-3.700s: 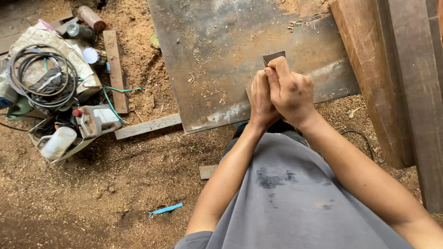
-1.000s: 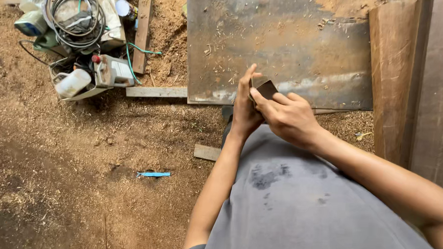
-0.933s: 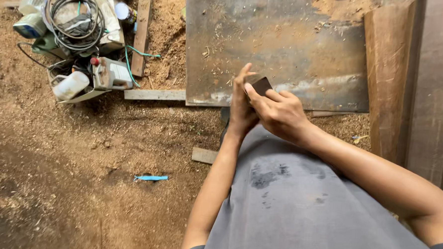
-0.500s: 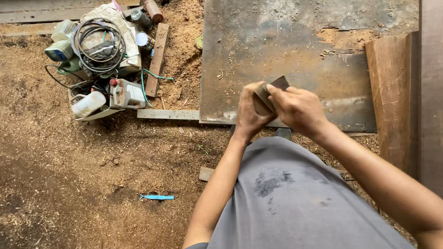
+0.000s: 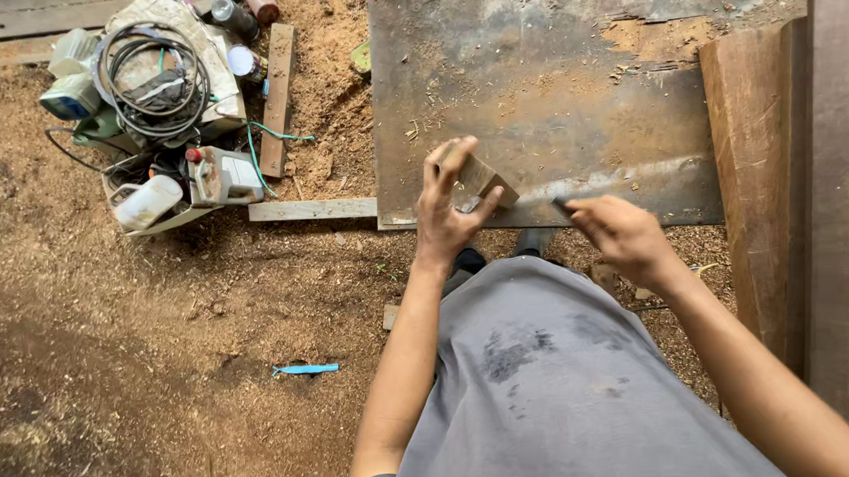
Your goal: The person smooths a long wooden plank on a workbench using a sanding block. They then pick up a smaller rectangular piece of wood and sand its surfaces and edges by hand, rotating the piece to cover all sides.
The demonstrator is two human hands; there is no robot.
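Below, hands (image 5: 540,224) at sheet edge (image 5: 541,196)

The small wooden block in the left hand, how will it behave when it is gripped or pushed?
The small wooden block probably stays stiff: it keeps flat faces and sharp corners in the left hand. It seems light, since fingertips alone hold it. Being boxy, it would likely slide, not roll.

Seen from above, both bare forearms reach forward from a grey-clad torso. The left hand (image 5: 449,216) is raised with wrist straight, its fingers (image 5: 444,163) spread and curled, thumb angled out to the right in a pinching clasp. The right hand (image 5: 623,236), held apart from the left, is closed in a loose fist with knuckles upward, forearm running back to the lower right.
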